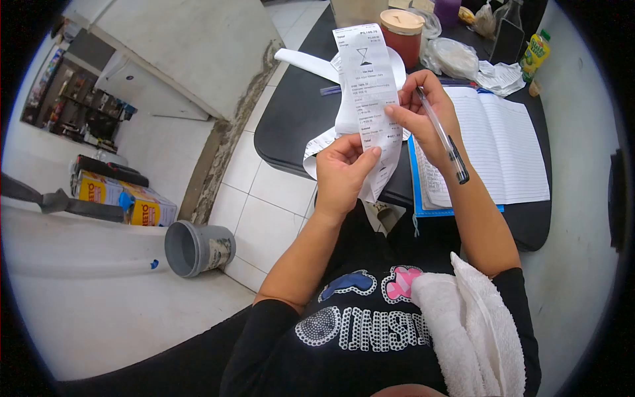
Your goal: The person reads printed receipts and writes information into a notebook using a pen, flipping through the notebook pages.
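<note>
White towel [473, 331] hanging below right hand [433, 122]. Left hand [342, 177] pinching paper strip [364, 73], right pinching its edge, gripping pen [442, 133] too. Holding strip flat between hands should be helping reading.

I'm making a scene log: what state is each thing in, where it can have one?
Receipt: partly curled, held by left hand and right hand
Pen: in right hand; whether capped, unclear
Notebook: open
Red jar: lid on
Yellow bottle: cap on
Bucket: uncovered
Towel: draped over shirt
</note>
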Demonstrator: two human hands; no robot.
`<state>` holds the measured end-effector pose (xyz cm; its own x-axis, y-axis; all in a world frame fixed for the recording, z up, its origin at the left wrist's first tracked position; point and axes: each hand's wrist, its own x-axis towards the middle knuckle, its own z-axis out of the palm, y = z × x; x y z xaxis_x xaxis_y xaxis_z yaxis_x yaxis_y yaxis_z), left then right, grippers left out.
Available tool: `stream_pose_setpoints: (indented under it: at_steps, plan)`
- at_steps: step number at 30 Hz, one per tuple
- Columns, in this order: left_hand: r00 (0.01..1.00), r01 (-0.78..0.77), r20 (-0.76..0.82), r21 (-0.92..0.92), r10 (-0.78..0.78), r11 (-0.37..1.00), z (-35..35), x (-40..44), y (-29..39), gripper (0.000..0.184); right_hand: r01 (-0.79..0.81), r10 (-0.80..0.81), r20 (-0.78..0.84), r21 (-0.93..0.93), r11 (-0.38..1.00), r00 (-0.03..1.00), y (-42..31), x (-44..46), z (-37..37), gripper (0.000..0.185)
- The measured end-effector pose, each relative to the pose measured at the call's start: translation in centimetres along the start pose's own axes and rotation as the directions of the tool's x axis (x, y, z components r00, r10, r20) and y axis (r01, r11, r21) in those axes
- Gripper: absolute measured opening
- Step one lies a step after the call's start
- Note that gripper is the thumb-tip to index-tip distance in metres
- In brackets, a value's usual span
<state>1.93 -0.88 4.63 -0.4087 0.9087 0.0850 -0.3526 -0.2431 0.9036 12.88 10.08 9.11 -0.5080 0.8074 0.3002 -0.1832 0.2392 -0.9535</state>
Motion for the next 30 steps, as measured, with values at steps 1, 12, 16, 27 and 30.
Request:
stream_pose_setpoints:
  at_steps: [1,12,16,27,30]
  plan:
    - [1.000,0.001,0.008,-0.002,-0.001,1.000,0.0,0.0,0.0,0.021,0.004,-0.004,-0.002,0.007,1.000,1.000,0.1,0.1,0.0,0.029]
    - [0.998,0.051,0.029,-0.010,-0.050,0.999,-0.2,0.4,0.1,0.023,-0.060,0.062,0.050,-0.033,0.998,0.997,0.5,-0.2,-0.5,0.032]
    - [0.999,0.029,0.015,-0.018,-0.029,0.999,0.1,0.5,0.3,0.024,-0.060,0.060,0.012,-0.024,0.998,0.998,0.6,-0.9,0.3,0.031]
    - [0.994,0.077,0.083,-0.012,-0.076,0.997,-0.2,0.2,-0.1,0.026,0.013,-0.016,-0.030,-0.081,0.997,0.999,0.3,1.0,-0.4,0.031]
    - [0.993,0.076,0.093,-0.016,-0.074,0.997,-0.3,0.2,-0.2,0.027,0.003,-0.004,-0.019,-0.047,0.999,1.000,0.6,1.1,-0.5,0.035]
